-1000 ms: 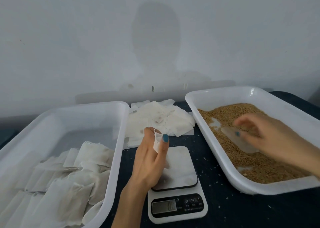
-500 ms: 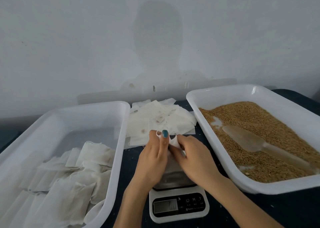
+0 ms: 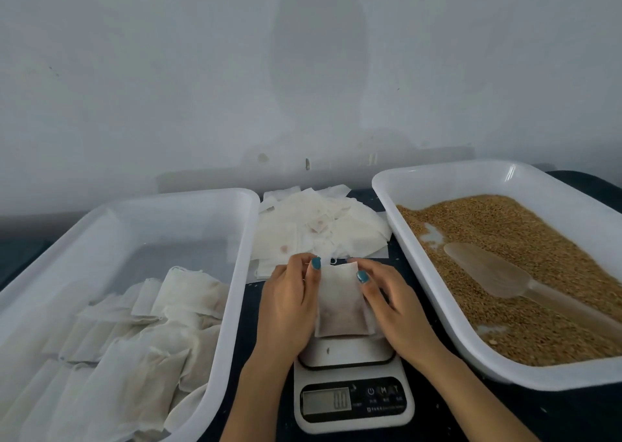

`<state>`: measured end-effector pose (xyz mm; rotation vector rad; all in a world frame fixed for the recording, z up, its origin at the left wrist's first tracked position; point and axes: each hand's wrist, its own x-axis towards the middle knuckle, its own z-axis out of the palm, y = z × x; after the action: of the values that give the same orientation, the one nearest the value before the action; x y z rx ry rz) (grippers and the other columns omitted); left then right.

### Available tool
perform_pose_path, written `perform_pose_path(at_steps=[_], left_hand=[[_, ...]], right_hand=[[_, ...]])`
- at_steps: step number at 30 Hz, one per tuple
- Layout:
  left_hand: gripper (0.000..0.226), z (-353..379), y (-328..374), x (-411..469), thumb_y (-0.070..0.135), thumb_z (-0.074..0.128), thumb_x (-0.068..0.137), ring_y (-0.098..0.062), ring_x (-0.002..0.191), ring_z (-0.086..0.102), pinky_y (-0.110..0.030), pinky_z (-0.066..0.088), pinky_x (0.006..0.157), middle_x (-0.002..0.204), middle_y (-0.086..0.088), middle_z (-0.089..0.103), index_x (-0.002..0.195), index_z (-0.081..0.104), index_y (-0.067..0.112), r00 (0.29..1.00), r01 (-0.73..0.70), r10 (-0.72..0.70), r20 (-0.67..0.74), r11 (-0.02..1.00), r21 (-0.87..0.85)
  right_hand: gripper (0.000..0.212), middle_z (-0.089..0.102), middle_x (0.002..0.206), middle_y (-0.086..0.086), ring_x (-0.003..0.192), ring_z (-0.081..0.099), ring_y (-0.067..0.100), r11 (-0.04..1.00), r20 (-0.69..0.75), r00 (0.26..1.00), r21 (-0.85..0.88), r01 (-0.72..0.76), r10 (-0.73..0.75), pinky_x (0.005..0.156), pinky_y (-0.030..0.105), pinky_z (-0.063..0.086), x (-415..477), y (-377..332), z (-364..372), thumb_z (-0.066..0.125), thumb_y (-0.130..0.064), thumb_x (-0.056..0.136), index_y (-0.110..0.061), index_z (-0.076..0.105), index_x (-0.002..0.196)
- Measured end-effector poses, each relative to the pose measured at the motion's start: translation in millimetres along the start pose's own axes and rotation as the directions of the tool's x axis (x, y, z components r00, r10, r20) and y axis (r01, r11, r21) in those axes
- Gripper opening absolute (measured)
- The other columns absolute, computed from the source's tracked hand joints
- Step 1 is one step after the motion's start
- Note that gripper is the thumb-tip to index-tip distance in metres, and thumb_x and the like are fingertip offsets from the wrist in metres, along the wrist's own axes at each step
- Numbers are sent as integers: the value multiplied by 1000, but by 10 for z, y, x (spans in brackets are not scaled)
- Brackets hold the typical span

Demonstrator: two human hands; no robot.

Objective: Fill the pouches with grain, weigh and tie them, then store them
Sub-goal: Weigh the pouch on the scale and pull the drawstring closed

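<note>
Pouch [image 3: 338, 303]: white, flat and upright over the platform of the scale [image 3: 387, 404], mid-table, between the two trays. Cannot tell whether its lower edge touches the platform.

Left hand [image 3: 287, 307]: fingers curled, the thumb pressed on the front of the pouch's upper left corner, pinching it. Right hand [image 3: 393, 310]: same grip on the upper right corner, thumb in front and fingers behind. The pouch's top edge is stretched between the two thumbs.

Surface: dark table [image 3: 579, 421] against a plain pale wall [image 3: 303, 71]. Left tray [image 3: 188, 226], white plastic, holds a heap of filled pouches [image 3: 151, 324] in its near half. Right tray [image 3: 437, 172], white plastic, holds grain [image 3: 505, 233], with a translucent scoop [image 3: 488, 273] lying on it, bowl toward the far side and handle toward the near right. A loose pile of empty pouches [image 3: 313, 229] lies on the table beyond the hands, between the trays. The scale's display digits are too blurred to read.

Edges and room: both tray rims stand just beside the scale, left and right, and each wrist lies near the inner rim on its own side. The far half of the left tray is bare.
</note>
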<state>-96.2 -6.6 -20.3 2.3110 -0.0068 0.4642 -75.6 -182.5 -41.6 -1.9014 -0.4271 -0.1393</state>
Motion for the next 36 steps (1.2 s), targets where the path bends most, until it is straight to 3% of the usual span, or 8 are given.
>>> perform_pose_path(at_steps=[3, 7, 12, 19, 22, 25, 30, 36], left_hand=[[65, 6, -4, -14, 66, 14, 90, -6, 97, 52, -23, 41, 76, 97, 12, 60, 128, 51, 28, 1000, 22, -22, 21, 1000, -9], [68, -1, 7, -28, 68, 12, 89, -8, 105, 52, -31, 46, 87, 102, 15, 57, 131, 49, 29, 999, 24, -24, 27, 1000, 18], [72, -4, -15, -30, 68, 11, 88, -11, 110, 53, -36, 46, 93, 112, 12, 61, 131, 49, 25, 999, 19, -21, 32, 999, 48], [72, -36, -35, -27, 67, 10, 88, -11, 107, 53, -34, 46, 90, 109, 9, 66, 129, 50, 23, 999, 35, -37, 30, 998, 47], [74, -43, -9, -38, 67, 10, 86, -13, 104, 55, -36, 47, 89, 103, 8, 66, 130, 49, 22, 998, 36, -38, 45, 999, 31], [58, -17, 26, -39, 62, 24, 93, -13, 97, 58, -34, 49, 85, 88, 13, 61, 131, 48, 25, 996, 41, -41, 77, 999, 4], [45, -4, 59, -47, 37, 66, 90, 1, 93, 56, -6, 41, 74, 99, 13, 58, 129, 46, 37, 1000, 17, -17, 22, 1000, 7], [20, -108, 190, -62, 33, 71, 86, -4, 83, 58, -25, 50, 71, 93, 15, 60, 106, 65, 29, 997, -25, 26, 76, 1000, -17]], right_hand=[[37, 56, 129, -19, 120, 50, -11, 1000, -25, 1000, 2, -7, 7, 99, 9, 40, 0, 21, -14, 43, -44, 96, -38, 53, 131], [55, 55, 136, -11, 124, 54, 1, 997, -22, 998, 49, -55, 56, 107, 26, 43, 6, 43, -18, 41, -48, 94, -27, 45, 145], [66, 60, 132, -6, 124, 54, 3, 996, -56, 995, 41, -80, 82, 100, 6, 36, 13, 21, -38, 36, -52, 92, -20, 38, 150], [63, 52, 126, -18, 110, 46, -27, 997, -70, 995, 46, -69, 72, 90, -3, 32, 21, -8, -36, 36, -45, 93, -15, 39, 149], [63, 57, 124, -15, 116, 52, -12, 996, -60, 996, 51, -69, 72, 94, 3, 36, 25, -8, -39, 40, -47, 92, -17, 41, 147], [59, 62, 119, -14, 116, 56, -1, 998, -24, 998, 16, -59, 59, 100, 16, 42, 21, -2, -27, 52, -46, 90, -23, 43, 144], [53, 69, 103, -6, 100, 65, 1, 999, -57, 997, 10, 42, -42, 85, 12, 48, 27, 24, -6, 73, -17, 89, -28, 49, 135], [43, 70, 91, -2, 90, 69, 12, 986, -99, 989, 115, 118, -107, 79, 33, 57, 96, -75, 32, 67, -5, 92, -27, 48, 124]])
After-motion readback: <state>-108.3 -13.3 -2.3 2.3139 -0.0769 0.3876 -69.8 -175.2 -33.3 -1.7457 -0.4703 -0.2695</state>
